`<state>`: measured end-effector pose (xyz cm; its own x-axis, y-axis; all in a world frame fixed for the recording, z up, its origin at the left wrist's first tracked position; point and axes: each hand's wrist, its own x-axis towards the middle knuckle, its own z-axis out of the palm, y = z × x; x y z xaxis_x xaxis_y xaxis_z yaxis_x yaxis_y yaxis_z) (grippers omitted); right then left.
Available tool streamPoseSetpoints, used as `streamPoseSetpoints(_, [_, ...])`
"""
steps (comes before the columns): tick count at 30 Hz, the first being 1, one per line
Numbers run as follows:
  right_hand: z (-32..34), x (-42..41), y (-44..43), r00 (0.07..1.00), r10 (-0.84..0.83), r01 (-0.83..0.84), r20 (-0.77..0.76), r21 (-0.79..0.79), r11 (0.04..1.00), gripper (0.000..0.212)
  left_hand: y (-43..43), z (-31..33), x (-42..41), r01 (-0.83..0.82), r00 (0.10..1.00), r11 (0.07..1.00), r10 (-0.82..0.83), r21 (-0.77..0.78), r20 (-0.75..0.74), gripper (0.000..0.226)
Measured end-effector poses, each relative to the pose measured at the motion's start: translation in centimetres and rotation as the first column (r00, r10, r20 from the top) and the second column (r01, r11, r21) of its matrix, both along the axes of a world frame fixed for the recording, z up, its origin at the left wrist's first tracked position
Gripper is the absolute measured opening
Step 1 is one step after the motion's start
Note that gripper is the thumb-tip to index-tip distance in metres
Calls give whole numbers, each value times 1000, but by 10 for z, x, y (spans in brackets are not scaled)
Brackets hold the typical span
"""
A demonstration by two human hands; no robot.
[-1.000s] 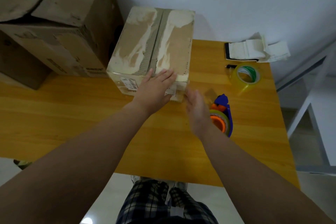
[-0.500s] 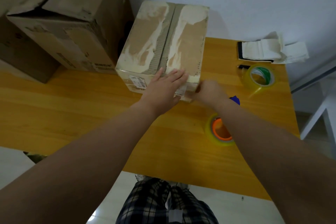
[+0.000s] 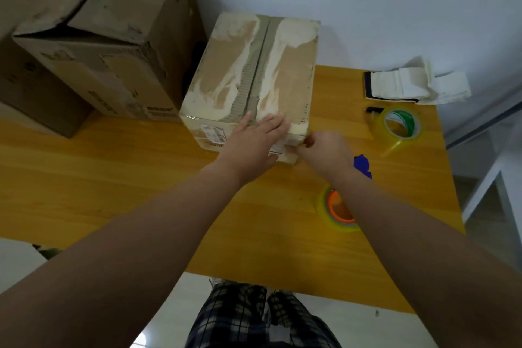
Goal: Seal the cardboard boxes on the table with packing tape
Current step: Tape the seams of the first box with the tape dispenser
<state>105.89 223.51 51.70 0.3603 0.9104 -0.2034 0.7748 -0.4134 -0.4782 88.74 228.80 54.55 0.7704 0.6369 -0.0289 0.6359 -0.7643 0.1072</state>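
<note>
The small cardboard box [image 3: 285, 70] stood at the table's [image 3: 113, 178] far edge, about midway along it, its top flaps closed and the paper skin torn along the centre seam. The left hand [image 3: 248, 147] lay flat on the box's near top edge, fingers straight and spread. The right hand [image 3: 324, 150] was at the box's near right corner with its fingers curled; whether they pinched anything could not be told. A tape dispenser [image 3: 339, 206] lay under the right forearm. Toward the far right corner sat a yellow tape roll [image 3: 399, 127] and folded white cloths [image 3: 409, 85]. A larger box [image 3: 113, 37] stood at the far left.
</note>
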Motion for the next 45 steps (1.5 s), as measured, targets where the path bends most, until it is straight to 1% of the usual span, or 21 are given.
streamPoseSetpoints(2, [9,5,0,1000,-25,26,-12,89,996,44,2,1,1,4,1000,1000,-4,6,-6,70])
streamPoseSetpoints(5, [17,4,-2,994,-11,-5,107,147,989,41,2,1,1,5,1000,1000,-5,7,-9,69])
streamPoseSetpoints(7, [16,-1,-4,989,-2,-35,145,253,967,51,1,-1,1,1,1000,1000,-1,2,-3,68])
streamPoseSetpoints(9, [14,-6,-5,977,96,-164,191,382,910,65,0,-3,0,-1,1000,1000,1,-6,15,67])
streamPoseSetpoints(10, [13,-9,-5,951,190,-275,244,389,879,68,1,-3,0,2,1000,1000,-1,-9,26,67])
streamPoseSetpoints(12, [8,-10,-5,878,338,-441,340,297,847,61,4,-4,0,28,999,1000,-28,-7,41,66])
streamPoseSetpoints(13, [5,-9,-5,856,366,-467,365,242,851,57,8,-4,-2,56,998,998,-56,-3,37,65])
streamPoseSetpoints(15, [2,-6,-5,848,369,-460,381,184,868,56,18,-4,-16,86,996,996,-86,14,21,64])
streamPoseSetpoints(16, [1,-5,-6,846,371,-459,384,167,873,59,24,-4,-28,64,998,998,-65,21,14,65])
streamPoseSetpoints(20, [4,-10,-8,828,379,-451,414,89,888,80,44,-6,-90,-25,995,997,31,68,-91,70])
streamPoseSetpoints(23, [7,-17,-9,848,338,-392,407,54,918,90,52,-6,-110,-15,988,996,28,87,-149,68])
streamPoseSetpoints(27, [17,-25,-9,894,288,-317,343,30,948,93,62,-1,-118,-3,996,1000,5,25,-90,73])
streamPoseSetpoints(29, [22,-34,-8,919,237,-263,315,41,964,90,69,0,-128,26,998,1000,-26,-16,-51,72])
streamPoseSetpoints(31, [30,-47,-1,946,121,-156,301,94,983,74,81,4,-140,-12,999,998,15,-66,32,61])
streamPoseSetpoints(33, [39,-65,13,925,40,-117,378,182,976,59,97,9,-148,-60,990,992,73,-115,120,50])
streamPoseSetpoints(34, [43,-78,24,919,35,-136,392,234,963,54,108,12,-150,-39,989,992,55,-118,140,48])
streamPoseSetpoints(36, [50,-102,43,926,148,-243,347,249,938,50,117,16,-137,48,988,991,-29,-125,152,48])
streamPoseSetpoints(38, [45,-129,65,916,247,-310,316,168,936,54,128,15,-124,143,981,981,-122,-131,152,48])
streamPoseSetpoints(40, [35,-145,80,914,245,-283,322,75,956,57,137,8,-117,188,977,972,-171,-140,128,50])
streamPoseSetpoints(42, [26,-148,84,901,223,-248,373,20,969,59,144,1,-118,210,974,967,-196,-141,110,55])
streamPoseSetpoints(45, [18,-147,80,833,241,-270,498,-14,963,70,148,-6,-123,251,966,960,-241,-120,90,71])
